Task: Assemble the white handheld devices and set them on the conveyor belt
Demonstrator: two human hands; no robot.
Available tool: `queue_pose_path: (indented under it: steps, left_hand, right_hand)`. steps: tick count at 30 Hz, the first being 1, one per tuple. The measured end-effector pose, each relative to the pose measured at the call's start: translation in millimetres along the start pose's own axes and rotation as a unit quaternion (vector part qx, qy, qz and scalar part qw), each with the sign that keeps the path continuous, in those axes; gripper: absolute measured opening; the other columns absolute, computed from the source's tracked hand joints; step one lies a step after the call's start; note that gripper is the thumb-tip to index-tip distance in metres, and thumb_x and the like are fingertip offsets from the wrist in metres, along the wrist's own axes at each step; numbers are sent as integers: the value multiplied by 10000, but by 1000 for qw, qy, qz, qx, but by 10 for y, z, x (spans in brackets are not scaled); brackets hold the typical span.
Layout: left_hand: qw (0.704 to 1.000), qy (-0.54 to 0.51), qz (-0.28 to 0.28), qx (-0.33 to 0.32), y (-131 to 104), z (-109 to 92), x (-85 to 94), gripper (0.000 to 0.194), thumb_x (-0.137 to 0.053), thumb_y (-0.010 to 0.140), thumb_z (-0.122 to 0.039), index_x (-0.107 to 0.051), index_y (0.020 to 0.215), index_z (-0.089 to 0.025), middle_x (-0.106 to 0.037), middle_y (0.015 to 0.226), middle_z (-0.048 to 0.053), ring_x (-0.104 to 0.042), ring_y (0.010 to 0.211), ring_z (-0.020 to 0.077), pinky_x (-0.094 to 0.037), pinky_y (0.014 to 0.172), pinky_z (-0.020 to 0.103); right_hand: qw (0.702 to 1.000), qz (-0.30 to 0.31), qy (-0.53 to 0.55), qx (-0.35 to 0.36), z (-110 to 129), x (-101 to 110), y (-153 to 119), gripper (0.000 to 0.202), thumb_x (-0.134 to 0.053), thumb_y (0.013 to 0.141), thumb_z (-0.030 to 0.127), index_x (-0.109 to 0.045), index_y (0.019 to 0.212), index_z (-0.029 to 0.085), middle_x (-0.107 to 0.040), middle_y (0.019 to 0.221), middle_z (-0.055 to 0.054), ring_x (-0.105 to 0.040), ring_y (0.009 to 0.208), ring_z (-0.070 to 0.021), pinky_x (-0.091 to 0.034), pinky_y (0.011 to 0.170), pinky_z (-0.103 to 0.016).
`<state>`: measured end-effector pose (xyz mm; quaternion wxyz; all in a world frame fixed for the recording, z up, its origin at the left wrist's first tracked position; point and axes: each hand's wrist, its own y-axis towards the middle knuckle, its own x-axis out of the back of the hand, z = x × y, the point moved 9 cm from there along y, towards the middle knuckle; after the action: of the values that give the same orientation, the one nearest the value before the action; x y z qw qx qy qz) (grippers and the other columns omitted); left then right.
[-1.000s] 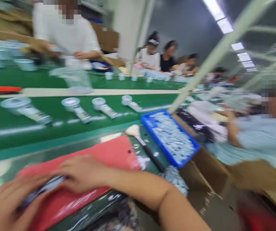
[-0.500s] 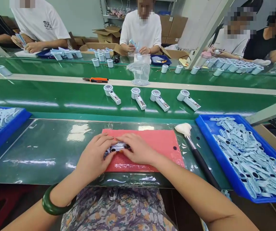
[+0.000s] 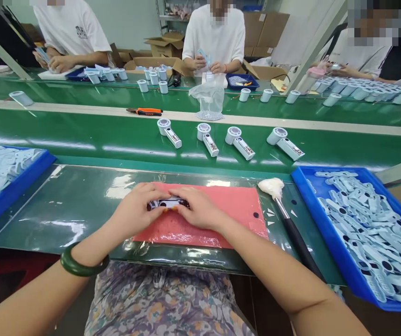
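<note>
While the green belt (image 3: 116, 135) runs across beyond the hands, carrying four fans (image 3: 169, 132) in a row, the tabletop (image 3: 63, 210) just below it holds the work. A blue tray (image 3: 329, 224) of pale parts sits well off to the right of the right hand, and another tray (image 3: 18, 184) lies off to the left of the left hand. A pink mat (image 3: 235, 210) lies under both hands, with a brush (image 3: 284, 214) just beside its right edge. The left hand (image 3: 135, 210) and right hand (image 3: 198, 210) close in from either side, fingertips pinching a small handle piece (image 3: 167, 203) between them, held on or just above the mat. Its long axis runs left to right, dark glossy face up. It looks light, stiff and rather slick, likely easy to scratch, so the two ends and the narrow side edges seem the best places to grip.
</note>
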<state>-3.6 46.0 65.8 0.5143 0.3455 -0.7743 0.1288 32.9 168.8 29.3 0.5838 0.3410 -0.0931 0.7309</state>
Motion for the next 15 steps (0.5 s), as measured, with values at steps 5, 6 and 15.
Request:
queue_pose_path:
  steps: [5, 6, 15]
  left_hand:
    - [998, 53, 9, -20, 52, -57, 67, 307, -541, 932, -358, -767, 1129, -292, -678, 1182, 66, -595, 1159, 283, -516, 1048, 488]
    - [996, 82, 2, -32, 40, -96, 69, 322, -523, 948, -367, -764, 1145, -285, -677, 1170, 80, -593, 1153, 298, -523, 1032, 504]
    - [967, 202, -53, -142, 71, -136, 34, 410, -395, 1006, -423, -708, 1162, -208, -694, 1039, 130, -642, 950, 331, -559, 775, 464]
  right_hand:
    - [995, -64, 68, 16, -78, 93, -36, 349, -503, 1031, 55, -622, 1353, 117, -638, 1333, -131, -602, 1238, -229, -513, 1073, -392]
    - [995, -77, 65, 15, -67, 116, -37, 338, -495, 1031, 49, -629, 1337, 105, -640, 1317, -138, -601, 1234, -225, -508, 1076, -381]
    - [917, -244, -282, -144, 45, 1141, -848, 345, -548, 1012, 108, -631, 1348, 109, -604, 1344, -152, -550, 1248, -296, -456, 1097, -437]
